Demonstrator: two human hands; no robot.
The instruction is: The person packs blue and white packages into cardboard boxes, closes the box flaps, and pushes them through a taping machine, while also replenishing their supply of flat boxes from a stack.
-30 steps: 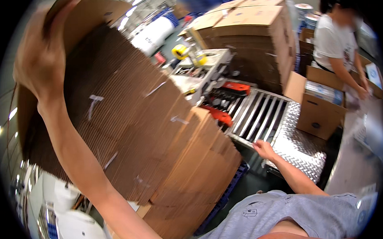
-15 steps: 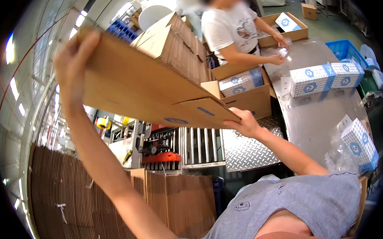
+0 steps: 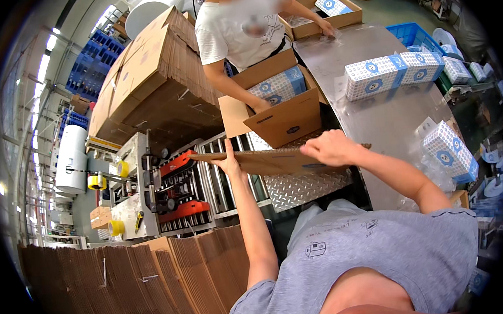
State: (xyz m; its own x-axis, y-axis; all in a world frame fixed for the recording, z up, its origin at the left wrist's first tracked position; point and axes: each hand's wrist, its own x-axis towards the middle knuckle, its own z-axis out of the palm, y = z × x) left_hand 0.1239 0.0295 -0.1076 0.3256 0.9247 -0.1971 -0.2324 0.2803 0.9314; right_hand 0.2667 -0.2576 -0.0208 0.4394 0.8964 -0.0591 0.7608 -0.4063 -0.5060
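I hold a flattened cardboard box (image 3: 263, 161) level in front of me, seen nearly edge-on above the roller conveyor (image 3: 221, 175). My left hand (image 3: 227, 161) grips its left end from underneath. My right hand (image 3: 329, 148) clamps its right end from above. Just beyond it stands an open cardboard carton (image 3: 281, 119) holding a blue-and-white patterned box (image 3: 276, 87), with another person's hands inside it.
A person in a white shirt (image 3: 240, 28) works across the metal table (image 3: 384, 112), which carries blue-and-white boxes (image 3: 391, 72). A tape machine (image 3: 174, 188) sits left of the rollers. Bundled flat cartons (image 3: 147, 83) are stacked at the back and more (image 3: 128, 286) lie at lower left.
I have brought the flat box down from overhead to chest height over the conveyor, both hands on its ends. My view swung from the carton stacks to the table.
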